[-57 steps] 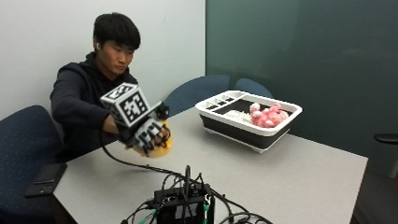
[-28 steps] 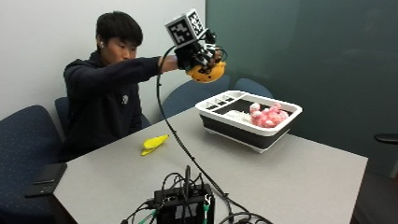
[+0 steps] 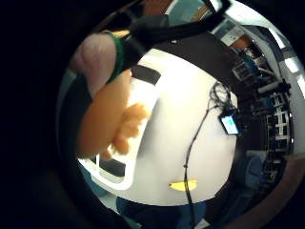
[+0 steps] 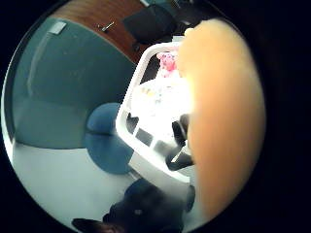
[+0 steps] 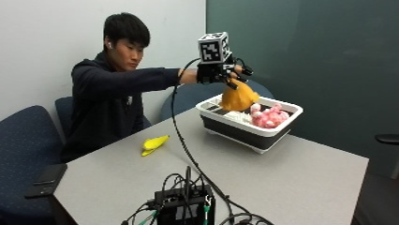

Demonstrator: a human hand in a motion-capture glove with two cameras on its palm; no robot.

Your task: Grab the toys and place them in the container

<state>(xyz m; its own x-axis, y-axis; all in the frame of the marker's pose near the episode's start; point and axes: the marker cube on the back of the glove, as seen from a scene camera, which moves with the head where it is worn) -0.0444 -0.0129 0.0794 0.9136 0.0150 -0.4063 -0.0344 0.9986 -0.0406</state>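
Placing step: hand (image 5: 219,75) pinches orange toy (image 5: 239,97) by top, toy hangs over bin (image 5: 278,129) near edge, pink toy (image 5: 268,116) inside. Next: lower, release. Banana (image 5: 154,143) waits on table (image 5: 299,183).

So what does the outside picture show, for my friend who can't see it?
A person's gloved right hand holds an orange toy above a white container on a grey table. A pink toy already lies in the container. A yellow toy still lies on the table near the person.
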